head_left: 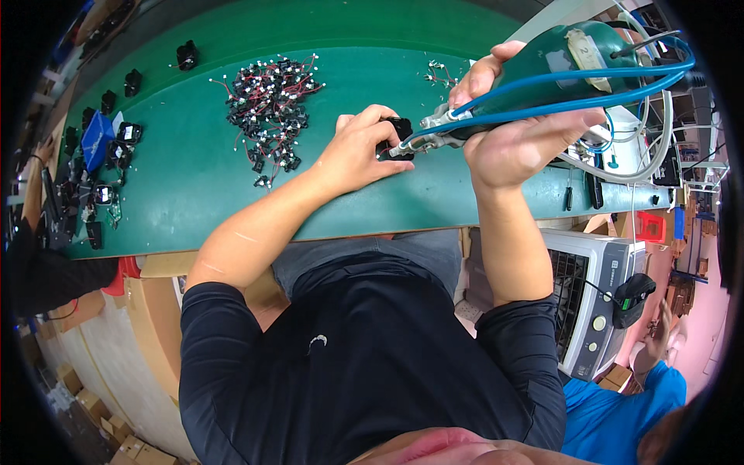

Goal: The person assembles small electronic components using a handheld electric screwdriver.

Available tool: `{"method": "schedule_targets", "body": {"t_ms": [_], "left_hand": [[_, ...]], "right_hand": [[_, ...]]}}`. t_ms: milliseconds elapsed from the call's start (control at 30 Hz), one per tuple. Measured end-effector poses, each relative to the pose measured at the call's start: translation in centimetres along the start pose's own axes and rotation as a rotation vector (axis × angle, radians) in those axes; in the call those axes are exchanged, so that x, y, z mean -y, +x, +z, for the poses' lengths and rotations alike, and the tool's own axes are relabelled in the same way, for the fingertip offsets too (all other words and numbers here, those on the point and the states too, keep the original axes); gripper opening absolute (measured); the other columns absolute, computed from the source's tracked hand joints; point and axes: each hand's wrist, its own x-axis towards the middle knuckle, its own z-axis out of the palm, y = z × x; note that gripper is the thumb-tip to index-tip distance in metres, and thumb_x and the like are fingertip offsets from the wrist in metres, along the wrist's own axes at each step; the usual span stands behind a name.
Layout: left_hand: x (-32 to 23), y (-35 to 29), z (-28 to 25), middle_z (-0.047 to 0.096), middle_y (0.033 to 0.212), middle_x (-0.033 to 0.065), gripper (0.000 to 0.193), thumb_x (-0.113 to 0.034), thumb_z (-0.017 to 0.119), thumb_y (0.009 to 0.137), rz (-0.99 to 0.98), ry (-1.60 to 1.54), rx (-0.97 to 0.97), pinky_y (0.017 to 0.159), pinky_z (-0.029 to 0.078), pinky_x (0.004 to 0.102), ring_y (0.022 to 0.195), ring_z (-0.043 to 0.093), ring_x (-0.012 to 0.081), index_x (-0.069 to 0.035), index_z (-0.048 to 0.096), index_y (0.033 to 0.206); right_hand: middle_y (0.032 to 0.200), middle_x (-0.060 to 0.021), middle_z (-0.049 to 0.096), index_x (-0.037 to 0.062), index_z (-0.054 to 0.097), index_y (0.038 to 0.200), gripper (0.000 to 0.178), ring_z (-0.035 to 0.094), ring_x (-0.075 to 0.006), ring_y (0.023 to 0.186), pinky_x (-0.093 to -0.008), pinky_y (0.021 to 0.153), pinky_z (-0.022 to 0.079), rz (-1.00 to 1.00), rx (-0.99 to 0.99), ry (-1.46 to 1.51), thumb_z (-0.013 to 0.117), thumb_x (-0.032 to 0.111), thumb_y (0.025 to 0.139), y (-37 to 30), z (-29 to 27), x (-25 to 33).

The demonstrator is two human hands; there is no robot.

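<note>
A: Nearest, the wearer's own face [465, 451] just edges in, above a dark, short-sleeved cloth shirt [372, 341]. What's past that?

B: A long, smooth green worktop [186, 213], running left to right. Next in size, a bulbous dark-green handheld tool [527, 58] with blue tubes and a metal nose. The right hand [504, 155] cradles it, its fingers wrapped round the body.

A: How much looks left to do?

B: Plenty, I'd judge. A heaped pile of little black pieces with red leads and white connectors [271, 108] lies left of centre, unsorted. A few loose wired bits [440, 74] sit at the far side, near the tool.

A: And done?

B: Hard to say. Several chunky black units [187, 55] stand spread along the left; whether they're finished or waiting, I can't tell.

A: The piece in hand?

B: A small black block-shaped part [399, 128], on the worktop's near side, right of the pile. The left hand [358, 151] pinches it between thumb and fingers, the tool's nose right at it. It seems mid-step; actual contact is too small to confirm.
</note>
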Motion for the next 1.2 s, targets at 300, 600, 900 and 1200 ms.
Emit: {"method": "schedule_targets", "body": {"t_ms": [300,600,900,1200], "left_hand": [[-0.3,-0.1,0.0,0.062,0.121,0.0066,0.071,-0.03,0.092,0.07,-0.032,-0.031,-0.022,0.096,0.035,0.0394,0.114,0.06,0.0253,-0.014,0.058,0.13],[0.3,-0.3,0.3,0.061,0.123,0.0081,0.077,-0.03,0.093,0.068,-0.015,0.0,0.042,0.1,0.035,0.0418,0.119,0.057,0.0274,-0.012,0.058,0.134],[-0.4,-0.2,0.0,0.062,0.126,0.0089,0.074,-0.028,0.092,0.069,-0.049,-0.048,0.047,0.104,0.034,0.0423,0.125,0.056,0.0274,-0.011,0.059,0.133],[-0.1,0.0,0.0,0.062,0.123,0.0096,0.074,-0.03,0.093,0.068,-0.019,-0.023,0.043,0.098,0.036,0.0414,0.12,0.057,0.0285,-0.009,0.059,0.131]], "right_hand": [[0.064,-0.0081,0.056,-0.003,0.058,0.113,0.102,0.053,-0.017,0.049,-0.0274,0.046,0.046,-0.199,0.037,0.016,0.016,0.087,0.092,2.0,2.8,3.5],[0.065,-0.0109,0.058,-0.0039,0.058,0.117,0.112,0.055,-0.0201,0.053,-0.0295,0.051,0.047,-0.134,0.099,-0.164,0.014,0.095,0.085,1.9,1.7,1.2],[0.065,-0.0115,0.059,-0.0049,0.058,0.117,0.114,0.058,-0.0207,0.054,-0.0287,0.051,0.046,-0.103,0.081,-0.059,0.019,0.097,0.083,0.8,1.2,-1.1],[0.067,-0.0097,0.057,-0.0014,0.057,0.113,0.111,0.055,-0.019,0.056,-0.0309,0.053,0.047,-0.044,0.056,0.0,0.022,0.099,0.08,0.3,1.5,-1.8]]}}
